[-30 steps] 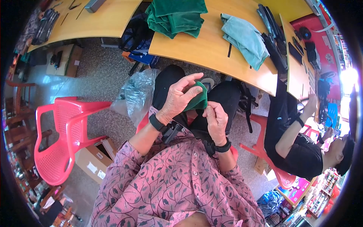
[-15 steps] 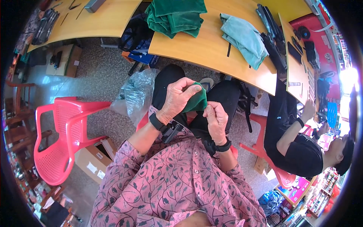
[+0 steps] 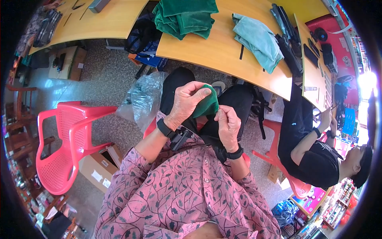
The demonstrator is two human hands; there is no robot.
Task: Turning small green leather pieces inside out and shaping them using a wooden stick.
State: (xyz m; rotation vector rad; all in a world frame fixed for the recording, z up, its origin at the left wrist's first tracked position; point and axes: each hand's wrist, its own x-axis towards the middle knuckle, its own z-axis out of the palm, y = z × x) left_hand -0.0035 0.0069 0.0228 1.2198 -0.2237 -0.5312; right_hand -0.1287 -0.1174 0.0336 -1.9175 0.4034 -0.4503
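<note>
"Since a second ago, our left hand (image 3: 185, 100) has curled its forefinger down toward the green velvet cloth (image 3: 207, 106); our right hand (image 3: 228, 128) barely shifts. How do we hold it?"

"Left thumb and fingers grip it; right fingertips pinch its lower right edge, above our black trousers (image 3: 235, 104)."

"How far along are we?"

"Mid-piece, we judge. We see a folded green velvet stack (image 3: 185, 20) and a pale green cloth (image 3: 256, 42) on the wooden table (image 3: 217, 53); whether they're finished or waiting, we can't tell."

"Which way does ours point?"

"Its rounded edge faces up and rightward; our left hand partly hides it, leaving its long axis unclear."
</note>
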